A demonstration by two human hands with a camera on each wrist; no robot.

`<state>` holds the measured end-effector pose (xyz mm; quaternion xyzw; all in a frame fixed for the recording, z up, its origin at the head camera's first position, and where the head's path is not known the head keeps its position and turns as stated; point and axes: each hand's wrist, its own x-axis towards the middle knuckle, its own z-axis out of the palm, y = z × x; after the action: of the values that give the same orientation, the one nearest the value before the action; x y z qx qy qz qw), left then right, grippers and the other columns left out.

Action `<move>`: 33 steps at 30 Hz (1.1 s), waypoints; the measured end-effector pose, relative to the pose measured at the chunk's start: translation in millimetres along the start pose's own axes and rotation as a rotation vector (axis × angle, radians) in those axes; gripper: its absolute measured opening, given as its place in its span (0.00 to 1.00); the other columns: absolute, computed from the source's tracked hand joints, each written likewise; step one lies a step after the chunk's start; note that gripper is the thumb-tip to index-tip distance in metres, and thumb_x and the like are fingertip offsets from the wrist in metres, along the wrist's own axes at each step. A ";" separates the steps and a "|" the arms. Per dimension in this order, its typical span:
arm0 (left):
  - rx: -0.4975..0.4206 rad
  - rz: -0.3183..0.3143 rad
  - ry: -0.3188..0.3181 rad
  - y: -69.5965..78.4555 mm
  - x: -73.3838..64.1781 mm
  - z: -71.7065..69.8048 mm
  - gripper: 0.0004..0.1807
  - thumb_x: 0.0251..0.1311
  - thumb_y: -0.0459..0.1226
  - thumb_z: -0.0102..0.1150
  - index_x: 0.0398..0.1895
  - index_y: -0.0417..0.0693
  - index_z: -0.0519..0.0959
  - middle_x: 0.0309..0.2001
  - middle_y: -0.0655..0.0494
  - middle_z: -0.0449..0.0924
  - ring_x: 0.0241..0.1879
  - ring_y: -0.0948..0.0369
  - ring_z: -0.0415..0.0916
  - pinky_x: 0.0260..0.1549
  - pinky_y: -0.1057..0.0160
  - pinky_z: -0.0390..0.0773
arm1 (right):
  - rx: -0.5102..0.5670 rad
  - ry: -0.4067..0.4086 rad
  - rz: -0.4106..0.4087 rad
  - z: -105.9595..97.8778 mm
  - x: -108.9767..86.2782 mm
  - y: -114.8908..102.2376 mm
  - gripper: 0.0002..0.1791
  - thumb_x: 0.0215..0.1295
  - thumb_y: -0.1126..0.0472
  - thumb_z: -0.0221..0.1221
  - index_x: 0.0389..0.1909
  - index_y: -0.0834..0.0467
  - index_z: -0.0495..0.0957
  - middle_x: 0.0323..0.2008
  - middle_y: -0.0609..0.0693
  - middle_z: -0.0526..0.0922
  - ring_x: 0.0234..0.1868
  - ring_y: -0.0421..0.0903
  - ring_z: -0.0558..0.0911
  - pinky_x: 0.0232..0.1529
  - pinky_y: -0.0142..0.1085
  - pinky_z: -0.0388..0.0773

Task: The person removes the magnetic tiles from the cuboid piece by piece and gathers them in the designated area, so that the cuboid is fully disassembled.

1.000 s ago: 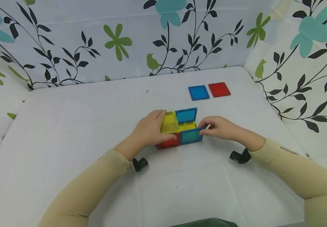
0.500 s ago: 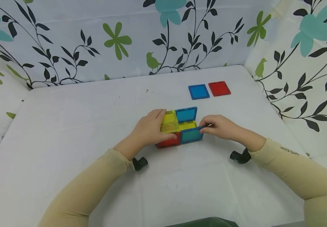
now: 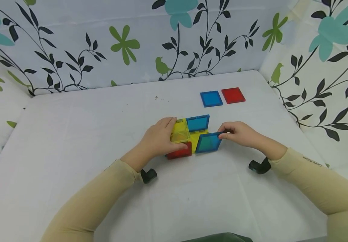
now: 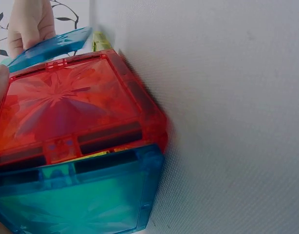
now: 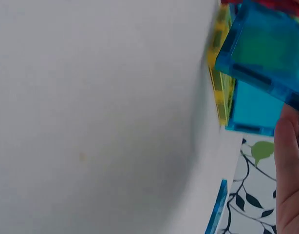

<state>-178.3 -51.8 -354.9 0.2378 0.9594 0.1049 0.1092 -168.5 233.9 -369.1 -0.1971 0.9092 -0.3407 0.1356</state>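
Observation:
My left hand [image 3: 159,136] grips a small box of see-through magnetic tiles, thumb on the red front tile [image 3: 180,153] and fingers over the yellow top tile [image 3: 179,131]. A blue-green tile [image 4: 76,200] closes the box's left end in the left wrist view. On the right half, a blue tile [image 3: 199,123] stands upright at the back beside a yellow base tile [image 3: 193,138]. My right hand [image 3: 237,133] pinches another blue tile [image 3: 208,143] by its upper right corner; it is tilted, overlapping the base's front edge in the head view.
Farther back on the white-covered table [image 3: 86,134], a blue tile [image 3: 211,99] and a red tile [image 3: 233,95] lie flat side by side. A patterned cloth [image 3: 143,40] hangs behind and at the sides.
The pinched blue tile has come away from the red front tile, moving right and tilting, with a gap between them now. My right hand moved slightly right; the left hand stayed put.

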 end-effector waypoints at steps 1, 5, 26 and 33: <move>-0.001 0.001 0.001 0.1 0.1 0.3 0.54 0.43 0.69 0.50 0.69 0.48 0.51 0.68 0.51 0.54 0.66 0.55 0.53 0.60 0.49 0.63 | 0.014 0.005 0.005 -3.1 -0.3 1.7 0.07 0.62 0.60 0.56 0.38 0.58 0.78 0.34 0.50 0.81 0.36 0.45 0.75 0.40 0.33 0.75; 0.001 0.001 0.002 1.0 0.3 0.9 0.54 0.43 0.68 0.50 0.69 0.47 0.52 0.68 0.52 0.55 0.66 0.55 0.53 0.61 0.49 0.64 | 0.052 0.043 0.036 -20.6 -1.2 9.9 0.10 0.64 0.58 0.53 0.40 0.60 0.76 0.36 0.53 0.80 0.39 0.47 0.76 0.43 0.37 0.75; 0.006 0.007 0.006 7.5 2.7 0.3 0.54 0.43 0.68 0.50 0.69 0.47 0.52 0.68 0.52 0.55 0.66 0.55 0.54 0.61 0.50 0.63 | 0.502 0.436 0.564 -107.5 6.3 104.9 0.41 0.57 0.39 0.49 0.65 0.61 0.56 0.42 0.43 0.69 0.39 0.28 0.74 0.50 0.23 0.70; 0.011 0.013 0.012 7.9 4.3 0.3 0.53 0.43 0.68 0.50 0.69 0.47 0.52 0.68 0.52 0.55 0.66 0.55 0.54 0.61 0.49 0.63 | 0.532 0.466 0.624 -111.9 7.7 116.6 0.30 0.62 0.43 0.49 0.58 0.58 0.61 0.38 0.42 0.70 0.36 0.28 0.75 0.51 0.24 0.71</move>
<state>-178.5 -42.8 -353.8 0.2440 0.9591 0.1015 0.1016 -249.0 374.2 -366.6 0.2089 0.8122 -0.5402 0.0697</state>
